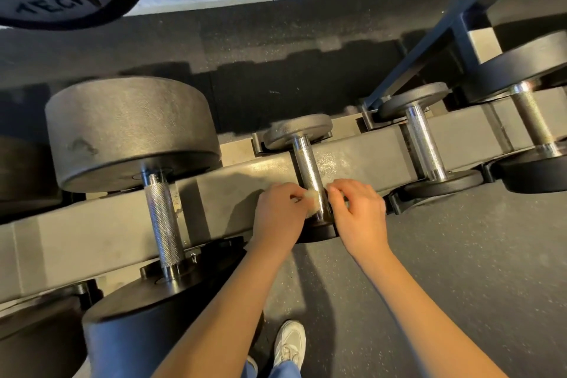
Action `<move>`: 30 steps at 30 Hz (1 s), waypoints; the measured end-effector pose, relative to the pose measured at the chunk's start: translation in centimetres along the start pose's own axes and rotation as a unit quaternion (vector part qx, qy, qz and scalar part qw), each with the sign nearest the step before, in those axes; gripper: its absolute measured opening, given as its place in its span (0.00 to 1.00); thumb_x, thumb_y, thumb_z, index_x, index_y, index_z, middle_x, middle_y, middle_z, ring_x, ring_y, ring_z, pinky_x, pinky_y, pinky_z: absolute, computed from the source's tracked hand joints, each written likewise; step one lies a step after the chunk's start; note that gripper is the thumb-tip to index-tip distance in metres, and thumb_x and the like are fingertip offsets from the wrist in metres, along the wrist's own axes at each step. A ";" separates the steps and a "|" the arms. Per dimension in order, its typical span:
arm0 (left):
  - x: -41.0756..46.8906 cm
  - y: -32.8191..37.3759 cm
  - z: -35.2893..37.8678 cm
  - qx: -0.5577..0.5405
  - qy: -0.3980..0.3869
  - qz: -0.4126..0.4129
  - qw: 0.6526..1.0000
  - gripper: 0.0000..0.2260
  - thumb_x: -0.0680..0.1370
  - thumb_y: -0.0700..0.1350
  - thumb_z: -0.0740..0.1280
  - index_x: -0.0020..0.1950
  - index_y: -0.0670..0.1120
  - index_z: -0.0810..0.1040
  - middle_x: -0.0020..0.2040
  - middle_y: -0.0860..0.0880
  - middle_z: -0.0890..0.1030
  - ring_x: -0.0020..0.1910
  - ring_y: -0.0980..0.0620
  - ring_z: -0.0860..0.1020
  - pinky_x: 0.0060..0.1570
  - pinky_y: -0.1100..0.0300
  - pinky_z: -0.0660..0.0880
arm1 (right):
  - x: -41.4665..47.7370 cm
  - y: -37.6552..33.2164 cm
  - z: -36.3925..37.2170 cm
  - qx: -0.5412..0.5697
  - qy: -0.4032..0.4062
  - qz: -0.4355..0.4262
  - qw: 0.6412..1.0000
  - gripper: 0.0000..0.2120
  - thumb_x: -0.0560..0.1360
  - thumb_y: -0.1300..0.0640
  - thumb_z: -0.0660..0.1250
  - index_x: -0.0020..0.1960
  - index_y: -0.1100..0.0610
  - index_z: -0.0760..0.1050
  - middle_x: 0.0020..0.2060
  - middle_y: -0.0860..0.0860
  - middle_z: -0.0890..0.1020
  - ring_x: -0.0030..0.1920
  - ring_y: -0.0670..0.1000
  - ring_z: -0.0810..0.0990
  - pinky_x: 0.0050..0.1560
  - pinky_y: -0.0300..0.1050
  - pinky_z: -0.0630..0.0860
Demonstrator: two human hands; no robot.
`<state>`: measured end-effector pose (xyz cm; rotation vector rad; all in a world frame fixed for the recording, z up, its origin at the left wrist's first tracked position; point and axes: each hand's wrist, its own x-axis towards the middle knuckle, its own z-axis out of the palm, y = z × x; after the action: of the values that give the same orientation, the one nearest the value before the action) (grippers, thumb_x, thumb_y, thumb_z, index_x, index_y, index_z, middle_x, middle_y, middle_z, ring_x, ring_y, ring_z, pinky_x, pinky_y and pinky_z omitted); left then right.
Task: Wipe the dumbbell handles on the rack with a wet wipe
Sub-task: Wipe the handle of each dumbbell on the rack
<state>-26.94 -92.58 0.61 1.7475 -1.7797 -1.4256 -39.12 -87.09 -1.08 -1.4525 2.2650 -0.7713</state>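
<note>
Rubber flooring (460, 255) spreads under both hands, and a grey rack rail (92, 230) crosses just beyond them. Between the hands lies a chrome dumbbell handle (308, 172), its long axis pointing away from the person. The left hand (277, 215) pinches the wet wipe (311, 198) against it. The right hand (359, 215) curls at the opposite side, its hold unclear.

Grey rack (92, 233) carries four chrome-handled dumbbells (308, 169) side by side
</note>
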 end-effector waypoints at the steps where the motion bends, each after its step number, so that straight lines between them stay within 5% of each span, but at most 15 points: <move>1: 0.0 0.4 -0.3 -0.022 0.011 0.013 1.000 0.05 0.77 0.44 0.66 0.44 0.53 0.80 0.44 0.56 0.78 0.41 0.63 0.74 0.39 0.72 0.65 | 0.0 -0.2 -0.1 0.018 -0.010 -0.010 1.000 0.09 0.78 0.56 0.62 0.49 0.55 0.81 0.46 0.46 0.82 0.49 0.47 0.77 0.53 0.46 0.71; 4: -0.1 1.7 -0.8 -0.075 -0.016 0.042 0.996 0.07 0.79 0.43 0.64 0.43 0.51 0.80 0.39 0.55 0.79 0.37 0.65 0.75 0.37 0.74 0.69 | 0.2 -1.4 -0.9 0.191 -0.070 0.081 0.976 0.06 0.78 0.58 0.65 0.51 0.54 0.81 0.42 0.50 0.83 0.40 0.44 0.78 0.42 0.36 0.73; 7: -0.2 2.5 -0.9 -0.033 -0.065 0.062 0.995 0.09 0.81 0.43 0.60 0.48 0.46 0.80 0.40 0.50 0.79 0.38 0.58 0.76 0.36 0.70 0.70 | 1.4 -1.6 -1.9 0.275 -0.069 0.160 0.945 0.03 0.76 0.61 0.67 0.46 0.57 0.80 0.37 0.55 0.83 0.35 0.47 0.77 0.38 0.40 0.75; 9: -0.2 2.7 -1.2 0.010 -0.058 0.092 0.994 0.11 0.82 0.43 0.58 0.55 0.47 0.80 0.47 0.49 0.80 0.44 0.55 0.77 0.41 0.70 0.69 | 2.2 -1.5 -2.3 0.266 -0.060 0.172 0.947 0.02 0.75 0.60 0.68 0.46 0.59 0.80 0.36 0.53 0.82 0.35 0.47 0.79 0.40 0.40 0.77; 13: 0.6 3.0 -3.2 0.080 0.077 0.179 0.978 0.15 0.82 0.43 0.56 0.68 0.48 0.71 0.60 0.53 0.72 0.54 0.64 0.71 0.52 0.77 0.66 | 3.0 -1.6 -2.0 0.127 0.005 0.103 0.987 0.04 0.76 0.60 0.68 0.43 0.58 0.79 0.33 0.51 0.80 0.33 0.48 0.76 0.32 0.34 0.70; 16: 2.2 2.6 -3.7 0.104 0.100 0.184 0.972 0.18 0.82 0.40 0.57 0.72 0.48 0.67 0.68 0.51 0.68 0.66 0.57 0.66 0.63 0.68 0.62 | 2.7 -1.7 -0.8 0.033 -0.019 0.015 0.999 0.04 0.75 0.62 0.67 0.44 0.59 0.80 0.34 0.51 0.80 0.32 0.48 0.75 0.34 0.37 0.70; 20: 3.2 2.0 -4.1 0.138 0.099 0.198 0.965 0.18 0.81 0.38 0.58 0.71 0.47 0.70 0.65 0.49 0.70 0.62 0.57 0.68 0.53 0.76 0.61 | 1.9 -1.8 0.1 0.011 -0.021 -0.050 0.998 0.18 0.71 0.65 0.71 0.27 0.55 0.68 0.26 0.49 0.70 0.28 0.45 0.67 0.30 0.33 0.62; 23: 3.3 2.2 -4.4 0.160 0.102 0.211 0.959 0.17 0.81 0.37 0.58 0.70 0.45 0.71 0.65 0.48 0.70 0.63 0.55 0.69 0.55 0.73 0.63 | 1.8 -2.0 0.3 0.051 -0.006 -0.035 0.998 0.26 0.69 0.69 0.71 0.24 0.49 0.61 0.24 0.42 0.66 0.29 0.41 0.70 0.32 0.28 0.63; 27: 2.9 2.4 -3.9 0.187 0.108 0.193 0.957 0.19 0.82 0.39 0.57 0.73 0.46 0.68 0.70 0.49 0.66 0.69 0.53 0.65 0.64 0.65 0.64 | 3.8 -2.4 1.4 0.100 0.007 0.038 0.994 0.17 0.74 0.64 0.67 0.29 0.64 0.68 0.27 0.58 0.72 0.30 0.52 0.68 0.34 0.47 0.65; 30: 3.1 2.0 -3.9 0.193 0.110 0.193 0.956 0.18 0.82 0.39 0.57 0.72 0.46 0.68 0.71 0.49 0.65 0.69 0.53 0.64 0.65 0.66 0.61 | 6.2 -3.1 1.7 0.131 -0.005 0.081 0.988 0.08 0.75 0.60 0.66 0.38 0.60 0.79 0.33 0.51 0.78 0.34 0.45 0.73 0.35 0.35 0.68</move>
<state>-25.94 -97.42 2.76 1.5227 -2.2197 -0.7355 -38.53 -94.16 -0.50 -1.1352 2.1457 -0.9651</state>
